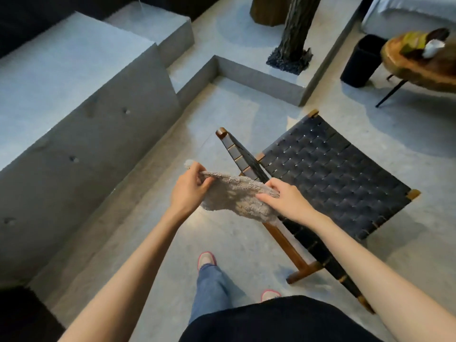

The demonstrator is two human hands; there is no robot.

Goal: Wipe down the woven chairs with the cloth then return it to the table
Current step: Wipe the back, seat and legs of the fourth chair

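I held the shaggy grey terry cloth [237, 201] stretched left-to-right in the air, its ends pinched by my left hand [187, 191] and right hand [283, 201]. The black woven wooden-framed chair [333, 183] lay just right, nearest my right fingers [274, 187].

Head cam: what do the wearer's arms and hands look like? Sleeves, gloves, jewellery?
Left hand and right hand are ungloved, with no ring, watch or band visible. Both forearms are bare to the frame edge; no sleeve shows. Below them: a black top, blue jeans and pink-trimmed shoes.
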